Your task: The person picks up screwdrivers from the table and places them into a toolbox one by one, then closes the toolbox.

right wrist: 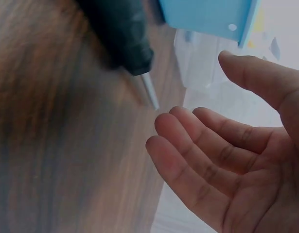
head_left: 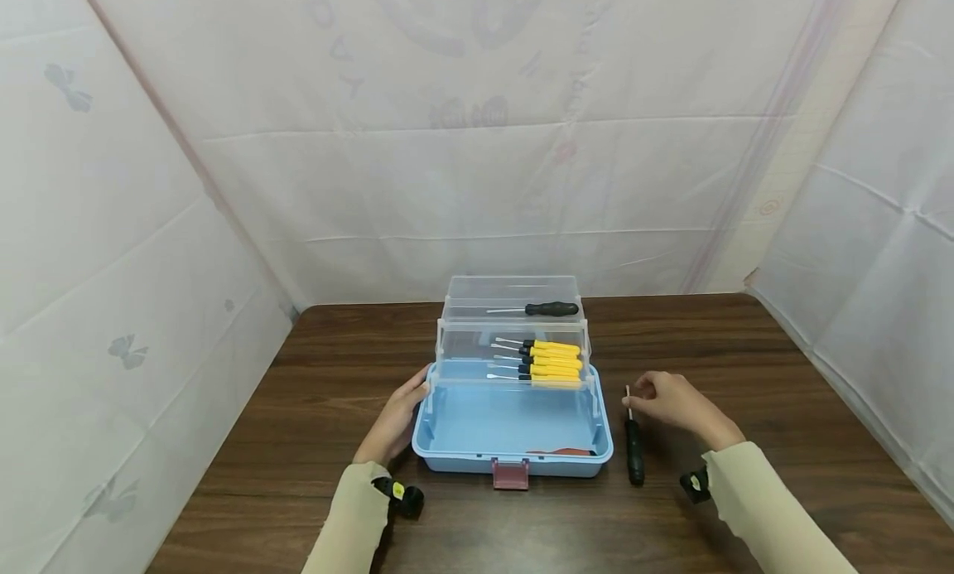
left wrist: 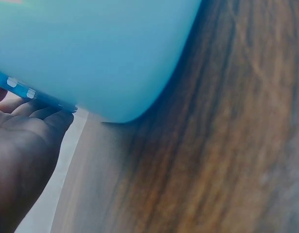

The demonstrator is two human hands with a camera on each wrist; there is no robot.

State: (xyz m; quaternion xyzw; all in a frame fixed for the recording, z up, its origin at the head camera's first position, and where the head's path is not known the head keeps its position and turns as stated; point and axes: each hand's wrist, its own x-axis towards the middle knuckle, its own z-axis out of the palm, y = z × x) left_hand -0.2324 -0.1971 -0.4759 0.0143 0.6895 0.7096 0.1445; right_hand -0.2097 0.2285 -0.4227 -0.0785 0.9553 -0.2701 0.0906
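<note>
A light-blue toolbox (head_left: 455, 464) with a raised clear lid lies open on the table. My left hand (head_left: 393, 425) grips its left rim, thumb on top and fingers beneath the edge. To the right of the box lies a black-handled screwdriver (head_left: 634, 458), its shaft pointing away from me. My right hand (head_left: 676, 407) is over the shaft end. In the right wrist view, the fingers (right wrist: 202, 165) are loosely bent, the thumb stands apart and the screwdriver's tip is just beyond the fingertips. Several yellow-handled screwdrivers (head_left: 551, 360) sit in a row in the clear tray.
Another black screwdriver (head_left: 551, 309) is in the upper clear lid section. A red-handled tool (head_left: 566, 452) lies inside the box by its front wall. A pink latch (head_left: 510, 475) hangs at the front. White sheeting (head_left: 507, 185) encloses the dark wooden table (head_left: 328, 350).
</note>
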